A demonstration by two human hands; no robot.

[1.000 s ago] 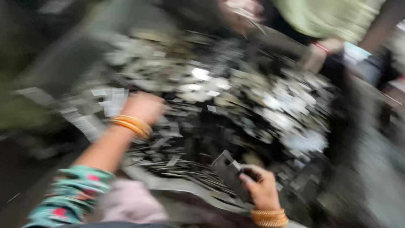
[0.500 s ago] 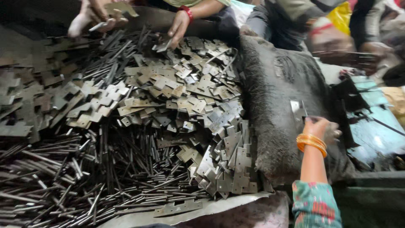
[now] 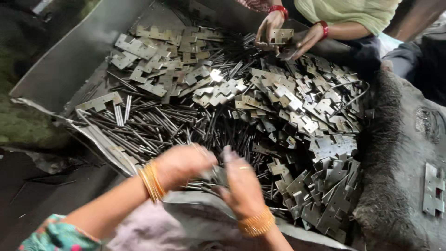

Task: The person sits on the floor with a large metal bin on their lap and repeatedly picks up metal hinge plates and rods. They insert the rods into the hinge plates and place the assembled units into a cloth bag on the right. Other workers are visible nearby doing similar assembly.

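Both of the person's hands meet at the near edge of the heap, blurred by motion. Her left hand [image 3: 182, 163], with gold bangles at the wrist, is curled with fingers bent inward, and the right hand [image 3: 241, 179], ringed and bangled, closes from the other side. Between them sits a small grey metal piece [image 3: 214, 175], probably a hinge leaf, pinched by both hands; its long axis and which way it points cannot be told through the blur. It lies just above the bent sheet-metal lip [image 3: 195, 211] at the front of the tray [image 3: 69, 60]. Beyond the hands spreads the pile: dark steel pins [image 3: 153, 123] lying mostly with long axes running away from the person, and notched hinge leaves [image 3: 297, 107] heaped flat at all angles to the right. At the far rim a co-worker's two hands [image 3: 288, 35], with red bangles, hold another hinge leaf.
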